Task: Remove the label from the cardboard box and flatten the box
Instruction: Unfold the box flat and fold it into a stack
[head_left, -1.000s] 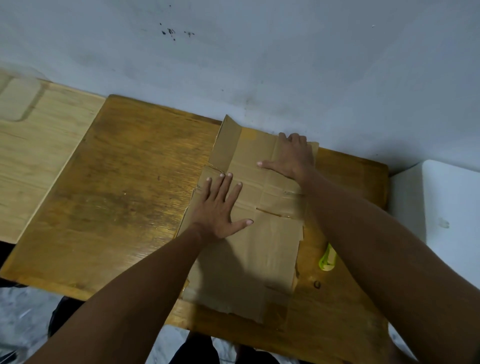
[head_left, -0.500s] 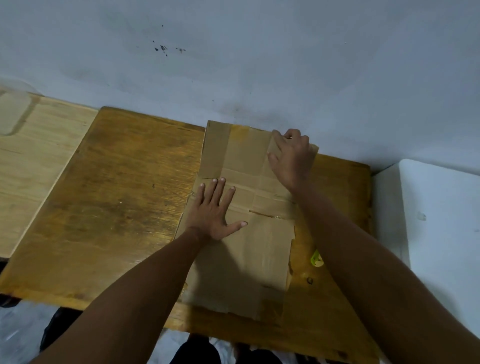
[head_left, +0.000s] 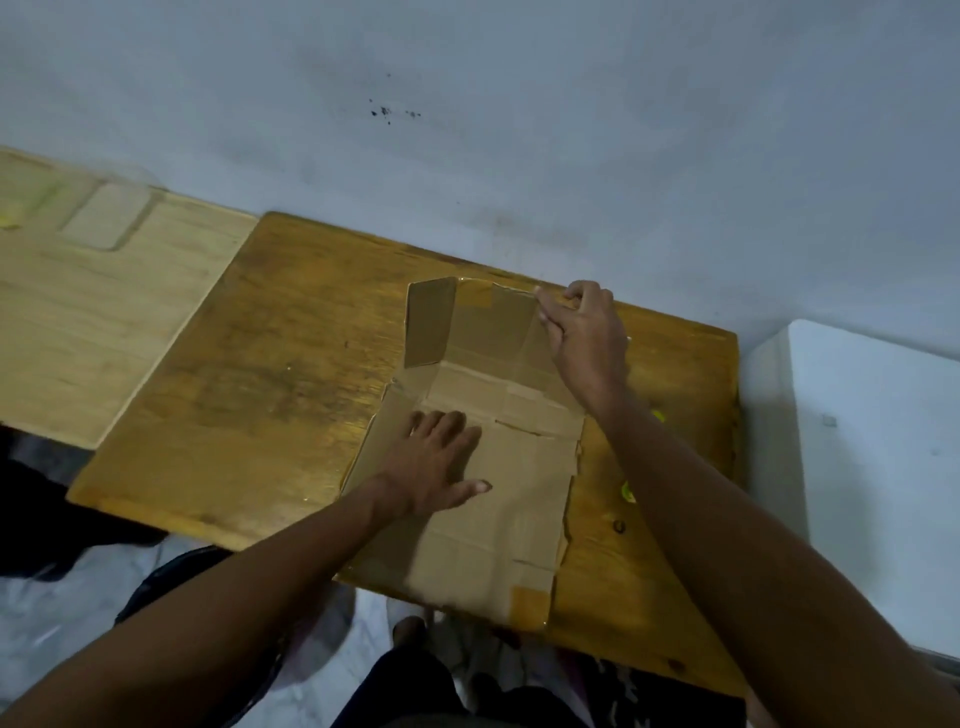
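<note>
A brown cardboard box (head_left: 498, 499) lies flattened on the dark wooden table (head_left: 270, 374), its near end overhanging the table's front edge. The far flaps stand tilted up from the table. My left hand (head_left: 436, 467) rests flat, fingers spread, on the left middle of the cardboard. My right hand (head_left: 587, 338) grips the top edge of the far right flap and holds it raised. No label shows on the visible cardboard; strips of brown tape show at the far end and the near right corner.
A yellow-green object (head_left: 628, 491) lies on the table right of the box, mostly hidden by my right arm. A pale wooden table (head_left: 93, 306) adjoins on the left, a white box-like surface (head_left: 872, 447) on the right. A grey wall stands behind.
My right hand went from pressing flat on the far cardboard to gripping the far right flap's edge and lifting it; the far flaps now stand up. My left hand stayed pressed down.
</note>
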